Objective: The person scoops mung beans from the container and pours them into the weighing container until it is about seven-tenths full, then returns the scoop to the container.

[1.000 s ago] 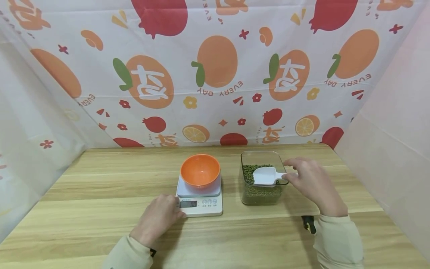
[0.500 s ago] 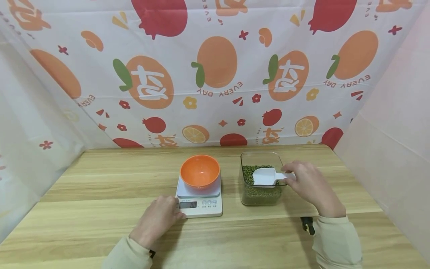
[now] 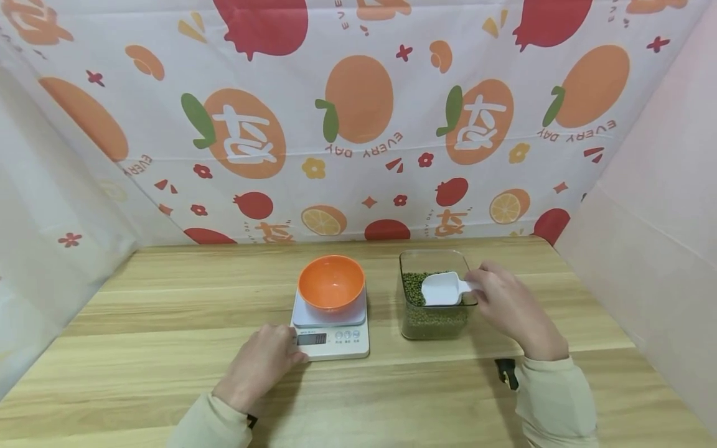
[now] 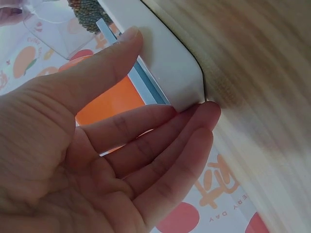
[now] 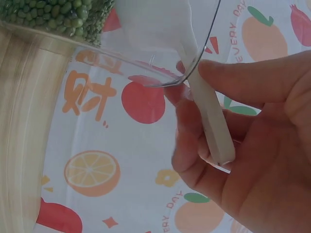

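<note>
In the head view an orange bowl (image 3: 332, 283) sits on the platform of a white kitchen scale (image 3: 351, 350). My left hand (image 3: 262, 366) holds the scale's front left corner, thumb along the front edge and fingers at the side, as the left wrist view shows. To the right stands a clear square container (image 3: 432, 260) part filled with green mung beans (image 3: 414, 287). A white scoop (image 3: 441, 289) lies across its opening, over the beans. My right hand (image 3: 506, 305) grips the handle (image 5: 214, 121) between thumb and curled fingers, right beside the container's rim.
Everything stands on a wooden table (image 3: 168, 336). Behind it hangs a fruit-printed curtain (image 3: 358, 168), with pale cloth sides at left and right. A black strap (image 3: 506, 373) shows at my right wrist.
My right hand has shifted its hold along the scoop's handle, closer to the scoop's bowl, and the scoop has tipped slightly. The left hand, scale and orange bowl stay put.
</note>
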The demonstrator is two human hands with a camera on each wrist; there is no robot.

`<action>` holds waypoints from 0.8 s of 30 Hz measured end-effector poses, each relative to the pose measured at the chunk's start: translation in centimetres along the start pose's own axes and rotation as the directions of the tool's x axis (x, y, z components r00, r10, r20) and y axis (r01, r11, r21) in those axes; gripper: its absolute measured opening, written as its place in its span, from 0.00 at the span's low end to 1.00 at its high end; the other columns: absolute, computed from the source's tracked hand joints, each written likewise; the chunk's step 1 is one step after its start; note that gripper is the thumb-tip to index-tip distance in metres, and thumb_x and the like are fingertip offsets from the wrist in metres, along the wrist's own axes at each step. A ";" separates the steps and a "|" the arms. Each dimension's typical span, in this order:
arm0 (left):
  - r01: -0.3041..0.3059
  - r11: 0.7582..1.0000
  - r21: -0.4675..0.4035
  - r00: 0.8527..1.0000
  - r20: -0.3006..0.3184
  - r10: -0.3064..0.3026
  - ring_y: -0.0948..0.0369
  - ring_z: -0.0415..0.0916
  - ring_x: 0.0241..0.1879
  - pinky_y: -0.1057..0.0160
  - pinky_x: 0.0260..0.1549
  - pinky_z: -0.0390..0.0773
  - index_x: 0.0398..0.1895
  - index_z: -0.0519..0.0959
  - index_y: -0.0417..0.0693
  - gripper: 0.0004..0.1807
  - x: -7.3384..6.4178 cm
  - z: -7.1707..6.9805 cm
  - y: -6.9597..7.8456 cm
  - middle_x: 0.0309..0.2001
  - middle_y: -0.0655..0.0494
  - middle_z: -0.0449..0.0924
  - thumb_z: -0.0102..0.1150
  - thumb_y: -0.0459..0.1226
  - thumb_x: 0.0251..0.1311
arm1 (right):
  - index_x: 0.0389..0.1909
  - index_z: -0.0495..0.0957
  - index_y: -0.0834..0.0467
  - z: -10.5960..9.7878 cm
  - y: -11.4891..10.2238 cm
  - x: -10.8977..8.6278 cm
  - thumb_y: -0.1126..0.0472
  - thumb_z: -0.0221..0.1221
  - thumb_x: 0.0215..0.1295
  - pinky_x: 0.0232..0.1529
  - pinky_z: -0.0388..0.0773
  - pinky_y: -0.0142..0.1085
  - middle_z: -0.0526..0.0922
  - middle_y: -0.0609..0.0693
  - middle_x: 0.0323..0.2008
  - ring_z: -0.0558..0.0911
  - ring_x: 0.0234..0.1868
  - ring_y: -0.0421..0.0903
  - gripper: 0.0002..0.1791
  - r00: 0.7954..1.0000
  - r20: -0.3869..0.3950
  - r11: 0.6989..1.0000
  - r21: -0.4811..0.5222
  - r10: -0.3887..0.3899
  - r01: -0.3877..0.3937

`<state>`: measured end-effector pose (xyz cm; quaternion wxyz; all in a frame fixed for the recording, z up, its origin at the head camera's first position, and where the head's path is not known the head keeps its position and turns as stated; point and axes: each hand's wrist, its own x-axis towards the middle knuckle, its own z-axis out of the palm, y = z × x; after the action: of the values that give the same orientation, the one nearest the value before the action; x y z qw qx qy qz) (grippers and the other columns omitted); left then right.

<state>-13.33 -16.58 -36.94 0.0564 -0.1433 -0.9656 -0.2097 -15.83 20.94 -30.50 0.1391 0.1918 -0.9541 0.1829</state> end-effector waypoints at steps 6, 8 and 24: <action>0.009 1.000 -0.007 1.000 0.014 -0.009 0.63 0.66 0.19 0.63 0.17 0.69 0.26 0.82 0.41 0.14 0.1 0.0 0.0 0.20 0.58 0.76 0.81 0.35 0.43 | 0.45 0.84 0.70 -0.1 -0.2 0.1 0.80 0.59 0.57 0.33 0.77 0.44 0.77 0.53 0.29 0.74 0.29 0.49 0.15 1.000 0.001 1.000 -0.023 0.015 -0.015; 0.009 1.000 -0.005 1.000 0.016 -0.009 0.62 0.66 0.20 0.62 0.18 0.70 0.26 0.82 0.40 0.14 0.1 0.0 0.0 0.21 0.58 0.77 0.82 0.35 0.43 | 0.45 0.84 0.69 -0.1 -0.3 0.1 0.78 0.59 0.58 0.32 0.75 0.43 0.77 0.53 0.30 0.73 0.29 0.48 0.14 1.000 0.004 0.999 -0.028 0.017 -0.017; -0.005 1.000 0.028 0.999 0.038 0.004 0.62 0.65 0.20 0.61 0.18 0.70 0.26 0.82 0.40 0.15 0.4 0.2 0.2 0.19 0.58 0.73 0.81 0.36 0.44 | 0.46 0.85 0.69 -0.6 0.0 0.4 0.70 0.68 0.61 0.33 0.76 0.46 0.77 0.52 0.30 0.75 0.30 0.49 0.13 1.000 -0.001 0.999 -0.043 0.023 -0.023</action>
<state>-13.67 -16.22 -37.01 0.0406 -0.1487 -0.9690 -0.1931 -16.10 21.05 -29.80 0.1411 0.1780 -0.9599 0.1641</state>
